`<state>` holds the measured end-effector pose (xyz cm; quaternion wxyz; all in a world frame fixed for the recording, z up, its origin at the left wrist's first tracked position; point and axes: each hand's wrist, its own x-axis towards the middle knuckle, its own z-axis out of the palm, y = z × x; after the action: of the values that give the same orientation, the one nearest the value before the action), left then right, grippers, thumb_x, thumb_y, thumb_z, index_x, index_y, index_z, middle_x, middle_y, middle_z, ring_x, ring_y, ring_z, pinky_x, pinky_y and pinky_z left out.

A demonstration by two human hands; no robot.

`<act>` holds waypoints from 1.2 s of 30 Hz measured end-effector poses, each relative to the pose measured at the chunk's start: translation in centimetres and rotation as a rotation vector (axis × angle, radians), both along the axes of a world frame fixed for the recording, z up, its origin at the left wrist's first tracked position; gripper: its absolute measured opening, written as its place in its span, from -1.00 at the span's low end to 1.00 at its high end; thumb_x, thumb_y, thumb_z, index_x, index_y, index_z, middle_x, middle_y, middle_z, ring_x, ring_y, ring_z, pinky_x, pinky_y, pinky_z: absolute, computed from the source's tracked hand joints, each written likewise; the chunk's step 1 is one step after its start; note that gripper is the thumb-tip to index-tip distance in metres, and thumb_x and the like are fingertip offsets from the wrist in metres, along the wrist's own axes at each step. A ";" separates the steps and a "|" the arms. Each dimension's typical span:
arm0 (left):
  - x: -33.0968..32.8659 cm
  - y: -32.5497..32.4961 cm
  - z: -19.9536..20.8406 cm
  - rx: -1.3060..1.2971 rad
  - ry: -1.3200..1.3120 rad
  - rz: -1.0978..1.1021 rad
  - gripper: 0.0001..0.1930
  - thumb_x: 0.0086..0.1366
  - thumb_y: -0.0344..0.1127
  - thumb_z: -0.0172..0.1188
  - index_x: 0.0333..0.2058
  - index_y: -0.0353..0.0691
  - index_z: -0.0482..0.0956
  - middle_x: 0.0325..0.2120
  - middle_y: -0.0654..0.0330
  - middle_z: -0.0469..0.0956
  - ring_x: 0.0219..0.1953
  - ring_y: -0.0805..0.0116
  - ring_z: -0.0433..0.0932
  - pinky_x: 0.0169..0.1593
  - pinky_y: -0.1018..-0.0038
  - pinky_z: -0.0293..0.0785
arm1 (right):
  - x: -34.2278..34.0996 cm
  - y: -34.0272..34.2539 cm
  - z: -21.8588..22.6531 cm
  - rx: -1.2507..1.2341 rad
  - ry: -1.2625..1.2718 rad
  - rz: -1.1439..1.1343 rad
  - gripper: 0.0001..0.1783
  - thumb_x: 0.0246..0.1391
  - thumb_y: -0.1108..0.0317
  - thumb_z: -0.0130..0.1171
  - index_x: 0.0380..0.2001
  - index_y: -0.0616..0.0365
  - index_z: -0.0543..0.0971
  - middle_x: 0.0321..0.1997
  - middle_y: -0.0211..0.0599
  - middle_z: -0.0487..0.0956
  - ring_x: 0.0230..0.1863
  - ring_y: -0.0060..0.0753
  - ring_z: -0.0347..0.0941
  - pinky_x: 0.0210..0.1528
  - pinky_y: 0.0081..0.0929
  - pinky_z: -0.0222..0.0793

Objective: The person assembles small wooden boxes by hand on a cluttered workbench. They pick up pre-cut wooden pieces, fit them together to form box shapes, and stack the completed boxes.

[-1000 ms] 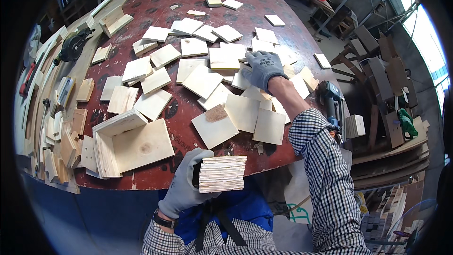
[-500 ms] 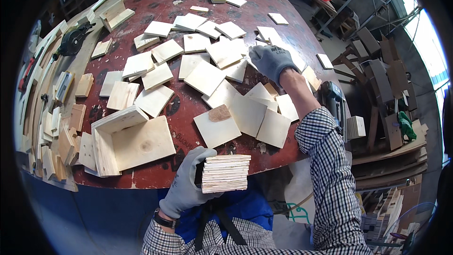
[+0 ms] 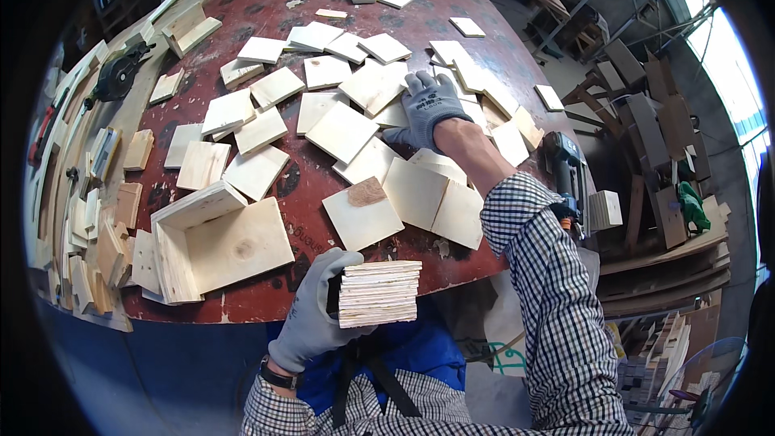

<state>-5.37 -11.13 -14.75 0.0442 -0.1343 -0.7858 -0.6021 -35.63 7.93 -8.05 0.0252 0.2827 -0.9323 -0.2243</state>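
Note:
In its grey work glove, my left hand [image 3: 311, 315] is closed around a neat stack of thin plywood squares [image 3: 379, 295], edges facing up, just off the table's near edge. My right hand [image 3: 428, 109], gloved too, reaches over the scattered pile with its fingers stretched forward and the thumb out to the left. It rests on or just above pale plywood squares; the palm side is hidden. To its left lies a loose square [image 3: 342, 131]. Nearer to me is a square with a brown patch [image 3: 363, 211], beside two overlapping squares [image 3: 416, 192].
A red-brown table [image 3: 323, 0] carries the pile. At its near left stands an open-sided wooden box [image 3: 242, 250]. A circular saw [image 3: 121, 73] and wood offcuts line the left side. A power tool [image 3: 565, 169] sits at the right edge, near a block of stacked pieces [image 3: 605, 210].
My right hand has moved left across the pile, and its fingers have stretched out from a more curled pose. The left hand still holds the stack. The whole view has shifted slightly.

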 end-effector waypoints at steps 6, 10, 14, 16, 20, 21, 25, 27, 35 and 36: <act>-0.1 0.2 -0.2 0.072 -0.026 -0.019 -0.08 -0.04 -0.18 0.71 0.28 -0.21 0.40 0.19 0.02 0.45 0.28 0.02 0.47 0.40 0.20 0.36 | -1.8 1.1 -1.3 0.004 0.086 0.234 -0.28 0.28 -0.26 0.21 0.13 0.21 0.67 0.31 -0.21 0.56 0.42 -0.16 0.36 0.62 -0.16 0.00; 0.0 -0.1 -0.1 -0.018 0.042 -0.002 -0.06 -0.06 -0.18 0.71 0.28 -0.19 0.39 0.18 0.03 0.46 0.28 0.03 0.48 0.47 0.11 0.28 | -1.6 3.7 -0.8 -0.300 0.209 0.613 -0.63 0.28 0.11 0.28 0.05 0.02 0.74 0.27 -0.34 0.61 0.44 -0.14 0.36 0.61 0.05 0.06; 0.1 -0.2 -0.3 0.020 0.024 -0.002 -0.08 -0.03 -0.15 0.69 0.28 -0.20 0.40 0.19 0.02 0.45 0.28 0.00 0.47 0.46 0.14 0.29 | 1.2 3.6 1.6 -0.189 0.111 0.531 -0.64 0.27 0.04 0.30 0.00 -0.05 0.76 0.34 -0.35 0.57 0.49 -0.19 0.30 0.62 0.07 0.03; 0.2 -0.3 -0.3 0.040 0.009 0.004 -0.08 -0.04 -0.17 0.69 0.27 -0.19 0.40 0.18 0.04 0.45 0.27 0.06 0.48 0.45 0.17 0.31 | 1.5 2.6 1.7 -0.157 0.053 0.406 -0.41 0.23 -0.26 0.25 0.06 -0.05 0.74 0.50 -0.19 0.41 0.63 -0.15 0.08 0.66 0.08 -0.15; 0.1 0.1 0.4 0.022 -0.027 -0.008 -0.06 -0.08 -0.27 0.71 0.28 -0.20 0.39 0.17 0.07 0.46 0.25 0.11 0.50 0.34 0.24 0.44 | 0.5 1.2 1.4 0.005 -0.131 0.045 0.01 0.13 -0.52 0.19 0.40 0.01 0.48 0.63 -0.04 0.20 0.67 0.03 -0.02 0.67 0.02 -0.15; 0.2 0.0 0.4 0.015 -0.028 -0.002 -0.06 -0.09 -0.28 0.71 0.28 -0.20 0.39 0.17 0.08 0.46 0.24 0.11 0.50 0.34 0.24 0.44 | 0.1 0.6 0.9 -0.057 -0.171 0.011 0.04 0.15 -0.52 0.18 0.45 0.01 0.42 0.63 -0.05 0.19 0.66 0.03 0.00 0.65 0.01 -0.08; 0.2 0.2 0.4 0.006 -0.015 0.004 -0.05 -0.11 -0.31 0.72 0.28 -0.17 0.40 0.17 0.09 0.47 0.23 0.12 0.52 0.33 0.24 0.44 | -1.0 0.4 -0.9 -0.211 -0.192 -0.010 -0.16 0.21 -0.30 0.28 0.32 0.10 0.49 0.43 0.00 0.43 0.41 0.07 0.41 0.43 -0.14 0.36; 0.1 0.3 0.5 0.009 -0.012 0.011 -0.04 -0.15 -0.34 0.71 0.27 -0.15 0.41 0.16 0.11 0.48 0.23 0.13 0.52 0.33 0.26 0.44 | -1.2 0.8 -1.5 -0.187 -0.139 0.049 -0.28 0.24 -0.23 0.27 0.21 0.14 0.56 0.28 0.02 0.54 0.27 0.06 0.54 0.31 -0.17 0.47; 0.3 0.0 0.5 0.037 -0.074 0.001 -0.06 -0.09 -0.32 0.70 0.28 -0.15 0.39 0.18 0.10 0.47 0.25 0.12 0.51 0.34 0.24 0.44 | -1.3 0.5 -0.5 -0.205 -0.149 0.207 -0.54 0.31 -0.09 0.19 -0.14 0.12 0.67 -0.12 -0.13 0.72 -0.08 -0.01 0.69 -0.01 -0.14 0.63; -0.1 0.2 0.5 0.037 -0.043 -0.022 -0.06 -0.09 -0.32 0.70 0.28 -0.16 0.39 0.18 0.10 0.46 0.25 0.11 0.50 0.35 0.24 0.44 | -1.1 1.6 0.3 -0.226 -0.133 0.189 -0.58 0.31 -0.06 0.18 -0.18 0.11 0.68 -0.13 -0.16 0.73 -0.09 -0.01 0.69 -0.02 -0.13 0.63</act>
<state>-5.46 -10.94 -14.28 0.0230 -0.1292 -0.7738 -0.6196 -36.76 9.55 -7.75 0.0161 0.3787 -0.9204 -0.0955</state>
